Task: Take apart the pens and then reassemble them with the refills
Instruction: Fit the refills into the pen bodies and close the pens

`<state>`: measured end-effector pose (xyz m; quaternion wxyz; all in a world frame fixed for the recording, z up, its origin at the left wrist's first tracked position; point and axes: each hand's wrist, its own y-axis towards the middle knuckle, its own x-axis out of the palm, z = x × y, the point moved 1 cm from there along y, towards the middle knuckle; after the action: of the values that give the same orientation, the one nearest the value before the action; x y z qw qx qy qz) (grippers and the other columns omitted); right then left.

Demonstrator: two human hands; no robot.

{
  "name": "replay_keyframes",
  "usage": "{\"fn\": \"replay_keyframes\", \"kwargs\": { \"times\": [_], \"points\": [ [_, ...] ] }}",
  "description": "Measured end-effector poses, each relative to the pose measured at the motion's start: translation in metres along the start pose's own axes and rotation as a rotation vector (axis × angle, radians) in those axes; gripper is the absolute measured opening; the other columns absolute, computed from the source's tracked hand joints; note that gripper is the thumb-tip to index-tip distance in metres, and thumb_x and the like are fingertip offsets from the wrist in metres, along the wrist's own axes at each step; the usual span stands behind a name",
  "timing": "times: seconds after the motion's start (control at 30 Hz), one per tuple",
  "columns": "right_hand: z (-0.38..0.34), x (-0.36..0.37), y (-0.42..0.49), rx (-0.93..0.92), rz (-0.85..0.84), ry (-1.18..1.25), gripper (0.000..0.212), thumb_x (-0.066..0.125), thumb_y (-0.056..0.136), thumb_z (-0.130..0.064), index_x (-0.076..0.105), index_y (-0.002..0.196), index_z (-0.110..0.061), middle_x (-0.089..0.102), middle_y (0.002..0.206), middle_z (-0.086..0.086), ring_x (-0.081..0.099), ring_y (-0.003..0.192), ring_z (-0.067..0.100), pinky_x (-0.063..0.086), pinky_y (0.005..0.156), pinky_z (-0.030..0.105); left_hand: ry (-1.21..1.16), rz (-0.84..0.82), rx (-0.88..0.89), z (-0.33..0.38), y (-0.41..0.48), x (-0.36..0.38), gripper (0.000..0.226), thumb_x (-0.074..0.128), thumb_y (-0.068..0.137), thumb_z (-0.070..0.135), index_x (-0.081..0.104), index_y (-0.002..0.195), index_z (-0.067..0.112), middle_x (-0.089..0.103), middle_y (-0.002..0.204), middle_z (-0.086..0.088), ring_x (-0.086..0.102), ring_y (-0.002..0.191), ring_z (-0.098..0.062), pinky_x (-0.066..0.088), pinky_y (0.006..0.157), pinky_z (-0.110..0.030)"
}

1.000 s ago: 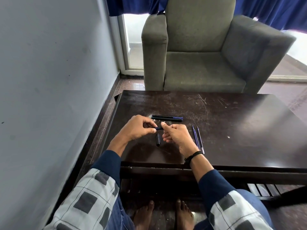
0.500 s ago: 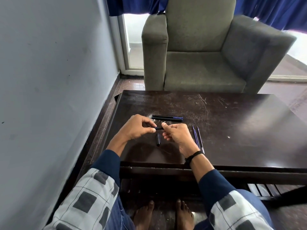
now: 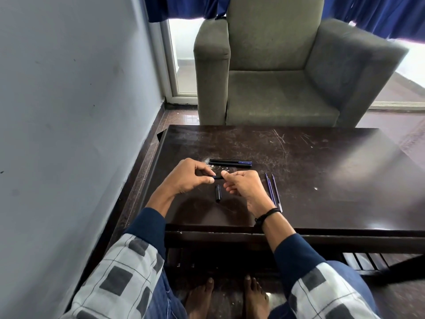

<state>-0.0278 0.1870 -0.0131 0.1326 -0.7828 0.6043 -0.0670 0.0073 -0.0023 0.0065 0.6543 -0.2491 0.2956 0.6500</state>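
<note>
My left hand (image 3: 187,178) and my right hand (image 3: 243,188) both grip a short dark pen (image 3: 218,177) held level just above the dark table (image 3: 322,180), each pinching one end. Most of the pen is hidden by my fingers. A black pen cap (image 3: 218,193) lies on the table right below my hands. Two whole dark pens (image 3: 230,163) lie side by side just beyond my hands. Thin blue refills (image 3: 273,192) lie to the right of my right hand, partly behind my wrist.
A grey armchair (image 3: 287,72) stands behind the table. A grey wall (image 3: 69,111) runs close along the left. My knees and bare feet are under the table's near edge, where a lower slatted shelf (image 3: 368,259) shows.
My hands have barely shifted. The fingers have moved slightly on the pen; the gap between the hands is about the same.
</note>
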Motion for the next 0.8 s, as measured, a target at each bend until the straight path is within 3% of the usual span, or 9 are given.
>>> {"fn": "replay_keyframes", "kwargs": {
  "times": [0.23, 0.43, 0.57, 0.67, 0.8],
  "points": [
    [-0.0005, 0.0006, 0.0008, -0.056, -0.027, -0.013, 0.008, 0.075, 0.089, -0.010, 0.075, 0.085, -0.004, 0.072, 0.071, 0.005, 0.064, 0.061, 0.008, 0.051, 0.058, 0.017, -0.003, -0.013, -0.002, -0.0011, 0.0004, 0.0004, 0.016, 0.085, 0.081, 0.018, 0.082, 0.097, 0.019, 0.071, 0.078, 0.019, 0.060, 0.066, 0.013, 0.040, 0.066, -0.005],
    [0.0002, 0.0036, 0.0000, 0.003, 0.053, -0.097, 0.040, 0.071, 0.092, -0.040, 0.074, 0.072, -0.007, 0.068, 0.058, 0.001, 0.057, 0.047, 0.006, 0.046, 0.049, 0.017, -0.012, -0.013, 0.012, 0.0022, 0.0005, 0.0010, 0.017, 0.085, 0.081, 0.016, 0.082, 0.098, 0.017, 0.069, 0.076, 0.022, 0.059, 0.065, 0.014, 0.040, 0.066, -0.006],
    [-0.0001, 0.0047, 0.0011, -0.006, 0.048, -0.111, 0.040, 0.070, 0.091, -0.046, 0.075, 0.079, -0.008, 0.073, 0.063, 0.003, 0.061, 0.053, 0.007, 0.049, 0.053, 0.020, 0.008, -0.024, 0.018, 0.0030, -0.0006, -0.0005, 0.017, 0.084, 0.082, 0.016, 0.082, 0.099, 0.017, 0.067, 0.076, 0.023, 0.059, 0.067, 0.015, 0.039, 0.066, -0.004],
    [-0.0019, 0.0017, -0.0003, -0.050, -0.011, -0.042, 0.024, 0.076, 0.090, -0.032, 0.076, 0.092, -0.008, 0.075, 0.072, 0.006, 0.064, 0.060, 0.008, 0.052, 0.059, 0.020, 0.018, -0.010, 0.014, 0.0016, 0.0001, -0.0004, 0.018, 0.084, 0.082, 0.018, 0.082, 0.099, 0.018, 0.067, 0.075, 0.024, 0.059, 0.067, 0.015, 0.039, 0.066, -0.004],
    [-0.0017, -0.0005, -0.0010, -0.058, -0.043, -0.019, 0.009, 0.076, 0.088, -0.011, 0.076, 0.088, -0.001, 0.072, 0.070, 0.005, 0.062, 0.059, 0.008, 0.051, 0.059, 0.018, 0.010, -0.010, 0.005, 0.0008, 0.0005, -0.0002, 0.017, 0.084, 0.082, 0.016, 0.082, 0.098, 0.017, 0.067, 0.073, 0.023, 0.059, 0.066, 0.013, 0.039, 0.065, -0.005]
  ]
}}
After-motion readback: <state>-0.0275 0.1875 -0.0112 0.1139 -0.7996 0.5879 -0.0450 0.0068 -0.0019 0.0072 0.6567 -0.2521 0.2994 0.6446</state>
